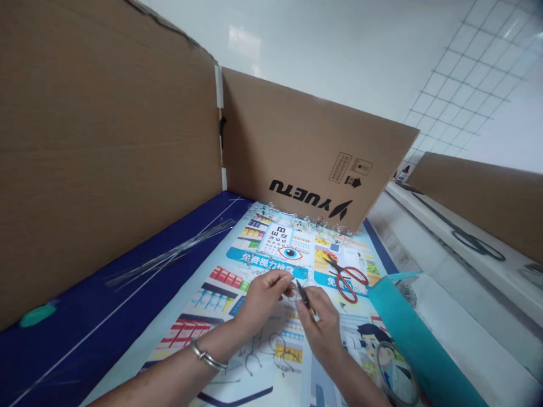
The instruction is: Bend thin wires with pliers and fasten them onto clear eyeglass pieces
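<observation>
Small clear ring [291, 291], looks like thin plastic or wire, exact material hard to tell at this size. It sits in the air just above the printed eye-care poster [271, 254], held at the fingertips of the left hand [263, 299], which is narrow in a tight pinch. Right hand [322, 333] is also in a narrow pinch, on a small dark pointed tool [303, 297]; type too small to tell. Tool tip is right beside the ring, contact unclear. Bangle [207, 356] on left wrist. Red-handled scissors [345, 280] lie on the poster, ahead of the right hand and not touched. Thin bent wire pieces [267, 350] lie on the poster below the hands. Clear plastic scraps [301, 219] are heaped along the poster's far edge, against a cardboard panel marked YUETU [305, 147]. A second, larger cardboard panel [102, 141] stands along the left, behind a dark blue mat [85, 322] with a bundle of thin metal rods [169, 254] on it. Right of the poster: teal tube [419, 339], with a roll of clear tape [394, 373] near the right forearm. Further right, a black cable [462, 240] lies on a white ledge [445, 220], below a third cardboard panel [479, 198].
</observation>
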The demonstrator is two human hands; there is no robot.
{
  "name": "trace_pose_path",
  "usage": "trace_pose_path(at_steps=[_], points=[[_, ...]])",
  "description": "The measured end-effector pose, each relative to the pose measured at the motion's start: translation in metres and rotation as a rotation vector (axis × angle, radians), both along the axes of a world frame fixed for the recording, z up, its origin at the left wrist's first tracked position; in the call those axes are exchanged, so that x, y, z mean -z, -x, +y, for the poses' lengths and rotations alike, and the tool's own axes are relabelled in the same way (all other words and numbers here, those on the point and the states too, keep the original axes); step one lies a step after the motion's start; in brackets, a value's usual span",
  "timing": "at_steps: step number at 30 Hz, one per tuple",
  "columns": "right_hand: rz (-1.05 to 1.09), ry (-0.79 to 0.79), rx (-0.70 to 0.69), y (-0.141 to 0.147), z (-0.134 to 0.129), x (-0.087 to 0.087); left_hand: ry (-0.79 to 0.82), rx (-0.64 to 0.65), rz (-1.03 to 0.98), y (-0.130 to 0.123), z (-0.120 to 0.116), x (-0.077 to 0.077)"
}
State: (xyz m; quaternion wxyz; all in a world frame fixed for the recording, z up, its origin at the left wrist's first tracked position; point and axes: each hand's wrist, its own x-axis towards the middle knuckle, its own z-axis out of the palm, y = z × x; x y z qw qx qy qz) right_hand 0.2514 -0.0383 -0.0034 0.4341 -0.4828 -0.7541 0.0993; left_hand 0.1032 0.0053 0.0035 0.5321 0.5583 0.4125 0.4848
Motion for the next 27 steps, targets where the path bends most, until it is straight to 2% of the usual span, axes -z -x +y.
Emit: trace_pose_path(at_steps=[2,4,8,11,15,20,27], points=[[-0.006,0.04,0.043,-0.005,0.001,-0.007,0.002,0.009,0.005,0.004,0.003,-0.004],[-0.098,0.05,0.073,-0.013,0.001,-0.011,-0.02,0.016,0.006,0.005,0.004,-0.006],[-0.349,-0.052,0.153,-0.028,0.0,-0.016,-0.057,0.003,-0.001,0.005,0.003,-0.007],[-0.443,-0.075,0.183,-0.036,-0.002,-0.018,-0.031,-0.005,-0.047,0.005,0.002,-0.007],[-0.49,-0.063,0.137,-0.041,0.0,-0.013,0.016,0.049,-0.158,0.005,0.003,-0.007],[-0.495,-0.127,0.107,-0.043,0.004,-0.003,0.085,0.154,-0.256,0.004,0.004,-0.005],[-0.478,-0.163,0.042,-0.043,0.002,-0.005,0.17,0.276,-0.414,0.003,0.003,-0.003]])
